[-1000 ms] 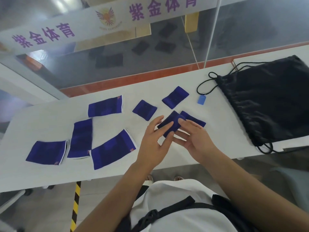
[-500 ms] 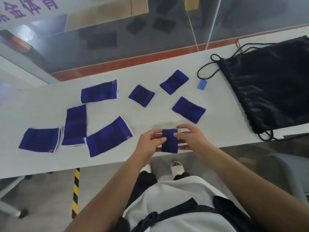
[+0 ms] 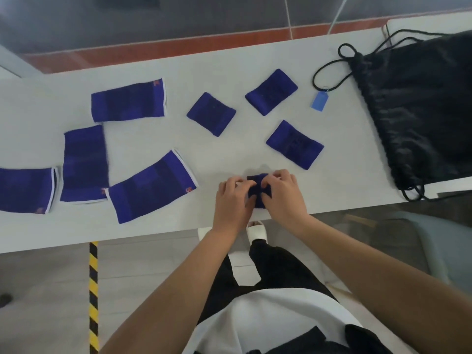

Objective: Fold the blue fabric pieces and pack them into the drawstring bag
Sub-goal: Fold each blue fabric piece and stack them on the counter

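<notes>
A small blue fabric piece (image 3: 257, 190) lies near the table's front edge, gripped between both hands. My left hand (image 3: 233, 200) holds its left side and my right hand (image 3: 283, 195) holds its right side, fingers curled over it. Three small folded blue pieces (image 3: 211, 114) (image 3: 271, 92) (image 3: 295, 144) lie behind my hands. Several larger flat blue pieces with white edges (image 3: 129, 101) (image 3: 85, 163) (image 3: 152, 186) (image 3: 25, 190) lie to the left. The black drawstring bag (image 3: 419, 111) lies flat at the right.
The white table (image 3: 229, 60) ends just in front of my hands. The bag's cord loops (image 3: 329, 70) toward a blue tag (image 3: 319, 100). A glass wall stands behind the table. A yellow-black floor strip (image 3: 93, 290) runs below.
Both hands pulled the blue piece from the table's middle toward the front edge, held it up, and now press it down on the table. The camera tilted downward.
</notes>
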`<state>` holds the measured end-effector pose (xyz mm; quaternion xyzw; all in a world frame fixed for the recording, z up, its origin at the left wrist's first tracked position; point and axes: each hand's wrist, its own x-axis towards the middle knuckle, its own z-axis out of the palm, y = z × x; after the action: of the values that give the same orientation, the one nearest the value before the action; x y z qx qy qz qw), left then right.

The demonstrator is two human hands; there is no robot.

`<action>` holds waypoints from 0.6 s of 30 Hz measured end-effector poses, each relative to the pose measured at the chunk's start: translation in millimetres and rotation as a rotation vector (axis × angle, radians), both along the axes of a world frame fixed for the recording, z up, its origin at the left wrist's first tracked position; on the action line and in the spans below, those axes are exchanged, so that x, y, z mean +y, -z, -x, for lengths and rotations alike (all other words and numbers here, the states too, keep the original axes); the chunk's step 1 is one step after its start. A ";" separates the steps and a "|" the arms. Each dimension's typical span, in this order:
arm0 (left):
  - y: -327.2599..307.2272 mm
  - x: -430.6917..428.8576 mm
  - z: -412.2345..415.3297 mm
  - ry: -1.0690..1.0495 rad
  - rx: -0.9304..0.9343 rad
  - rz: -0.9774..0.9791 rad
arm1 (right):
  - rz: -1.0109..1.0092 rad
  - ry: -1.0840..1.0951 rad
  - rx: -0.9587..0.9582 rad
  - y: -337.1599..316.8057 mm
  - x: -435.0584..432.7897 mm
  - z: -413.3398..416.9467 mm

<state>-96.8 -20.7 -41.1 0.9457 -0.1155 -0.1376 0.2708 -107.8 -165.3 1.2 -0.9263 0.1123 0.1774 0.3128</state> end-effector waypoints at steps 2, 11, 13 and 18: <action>2.1 6.4 2.1 0.076 -0.079 -0.061 | 0.075 -0.089 -0.055 2.0 -4.7 5.5; 13.3 18.1 0.2 0.374 -0.016 -0.329 | 0.396 -0.502 -0.049 28.6 -44.5 22.8; 14.8 17.2 0.4 0.375 0.008 -0.341 | 0.391 -0.510 -0.056 31.3 -46.8 21.8; 5.7 14.8 -2.6 0.382 0.051 -0.357 | 0.286 -0.457 -0.087 24.6 -45.9 16.8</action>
<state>-94.2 -5.9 -46.8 0.9358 -0.2590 -0.2283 0.0716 -124.5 -211.2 -23.4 -0.9692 -0.0892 0.1856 0.1352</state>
